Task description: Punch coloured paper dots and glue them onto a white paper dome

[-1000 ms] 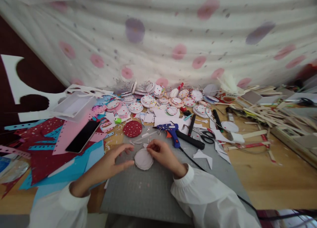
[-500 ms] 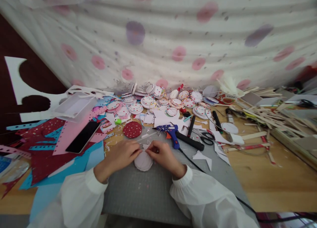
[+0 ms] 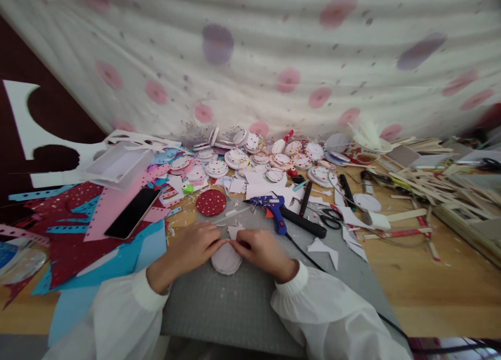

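A round white paper disc (image 3: 226, 262) lies flat on the grey cutting mat (image 3: 223, 318) in front of me. My left hand (image 3: 195, 245) comes in from the left, thumb and fingers pinched at the disc's upper edge. My right hand (image 3: 261, 249) pinches the same edge from the right, its fingertips almost touching the left ones. A small white paper scrap (image 3: 235, 231) shows just beyond the fingertips. Whatever tiny part sits between the fingers is hidden. Beyond the hands are a dotted red disc (image 3: 211, 202) and a blue glue gun (image 3: 278, 214).
Decorated paper discs (image 3: 237, 157) are heaped along the back by the curtain. A phone (image 3: 133, 213) rests on coloured sheets at left. Black-handled scissors (image 3: 331, 218), a paper offcut (image 3: 324, 251) and wooden sticks (image 3: 450, 188) are at right. The glue gun's black cord (image 3: 309, 258) crosses the mat.
My left hand, earlier open beside the disc, has moved right and closed at its upper edge. My right hand stays pinched there. The view has shifted slightly.
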A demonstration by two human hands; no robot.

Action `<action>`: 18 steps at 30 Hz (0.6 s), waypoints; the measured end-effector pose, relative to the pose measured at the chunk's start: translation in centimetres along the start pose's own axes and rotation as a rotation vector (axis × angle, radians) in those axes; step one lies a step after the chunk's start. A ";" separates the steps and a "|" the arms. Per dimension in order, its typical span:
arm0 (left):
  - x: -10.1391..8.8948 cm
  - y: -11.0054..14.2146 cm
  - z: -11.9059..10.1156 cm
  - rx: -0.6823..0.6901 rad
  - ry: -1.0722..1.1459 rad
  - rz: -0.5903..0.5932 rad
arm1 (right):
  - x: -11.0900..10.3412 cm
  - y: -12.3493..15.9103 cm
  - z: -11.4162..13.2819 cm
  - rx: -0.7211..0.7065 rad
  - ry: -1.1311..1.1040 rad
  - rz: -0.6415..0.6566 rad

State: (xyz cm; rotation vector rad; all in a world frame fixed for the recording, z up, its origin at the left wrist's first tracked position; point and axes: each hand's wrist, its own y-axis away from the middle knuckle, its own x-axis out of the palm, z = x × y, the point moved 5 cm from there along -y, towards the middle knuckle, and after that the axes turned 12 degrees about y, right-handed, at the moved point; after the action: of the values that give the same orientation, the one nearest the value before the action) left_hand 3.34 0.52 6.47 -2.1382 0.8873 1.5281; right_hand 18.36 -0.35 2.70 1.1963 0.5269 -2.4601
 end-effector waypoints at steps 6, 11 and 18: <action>0.1 0.1 0.6 -0.038 0.014 0.010 | -0.1 -0.1 0.2 0.027 -0.029 -0.003; 0.2 0.6 0.7 -0.086 0.109 0.002 | -0.4 -0.4 -0.5 0.141 -0.111 -0.050; 1.0 1.3 1.1 -0.227 0.477 -0.076 | -0.1 -0.5 -1.2 0.245 -0.228 -0.047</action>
State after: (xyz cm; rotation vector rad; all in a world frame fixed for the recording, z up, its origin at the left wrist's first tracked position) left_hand 1.87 0.00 5.22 -2.7341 0.7891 1.1416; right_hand 19.02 0.64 2.14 0.9777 0.1965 -2.7159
